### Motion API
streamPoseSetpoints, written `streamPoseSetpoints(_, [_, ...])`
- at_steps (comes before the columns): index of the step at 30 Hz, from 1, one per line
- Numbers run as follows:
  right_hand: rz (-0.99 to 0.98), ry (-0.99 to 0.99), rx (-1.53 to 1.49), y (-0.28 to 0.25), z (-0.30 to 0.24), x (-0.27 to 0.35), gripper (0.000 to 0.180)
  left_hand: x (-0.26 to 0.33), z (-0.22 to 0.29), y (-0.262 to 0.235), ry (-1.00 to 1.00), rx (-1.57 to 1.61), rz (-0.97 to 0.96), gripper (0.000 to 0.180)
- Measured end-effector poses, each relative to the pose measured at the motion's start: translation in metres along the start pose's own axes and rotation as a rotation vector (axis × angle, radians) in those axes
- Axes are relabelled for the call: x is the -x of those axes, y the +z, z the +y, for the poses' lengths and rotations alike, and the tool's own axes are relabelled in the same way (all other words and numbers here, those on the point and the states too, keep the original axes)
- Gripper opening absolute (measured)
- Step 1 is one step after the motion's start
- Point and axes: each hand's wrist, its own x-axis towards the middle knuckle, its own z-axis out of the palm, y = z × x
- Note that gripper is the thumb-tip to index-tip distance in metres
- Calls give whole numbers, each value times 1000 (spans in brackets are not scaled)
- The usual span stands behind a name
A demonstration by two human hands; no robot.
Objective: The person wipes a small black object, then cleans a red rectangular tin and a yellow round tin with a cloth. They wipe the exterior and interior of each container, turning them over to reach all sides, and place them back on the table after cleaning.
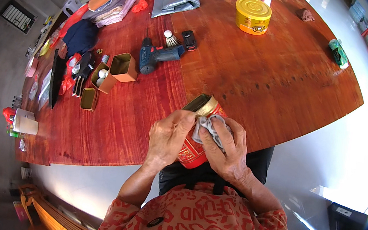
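A red tin with a gold rim (194,152) is tilted over the table's front edge, its open mouth facing up and away from me. My left hand (170,134) is closed around the tin's left side, thumb up near the rim. A crumpled grey cloth (210,130) is pinched in my right hand (228,149), which presses it against the tin's right side just below the gold band. The fingers hide part of the tin's wall, and its inside looks dark.
Left of the tin are a cordless drill (157,56), an open square tin (124,67), a tin holding white balls (103,80) and a small lid (88,98). A shuttlecock (170,39) and a battery (188,40) lie beyond. A round yellow tin (252,16) stands farther back.
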Motion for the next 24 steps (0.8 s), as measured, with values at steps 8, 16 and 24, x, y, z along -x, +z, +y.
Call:
streamPoseSetpoints(8, [52, 196, -391, -8, 16, -16, 44, 9, -11, 11, 168, -60, 212, 27])
streamPoseSetpoints(16, [-46, 451, -668, -23, 45, -41, 31, 9, -22, 23, 357, 135, 287, 25])
streamPoseSetpoints(24, [-107, -37, -368, -35, 18, -31, 35, 11, -44, 25, 359, 216, 292, 23])
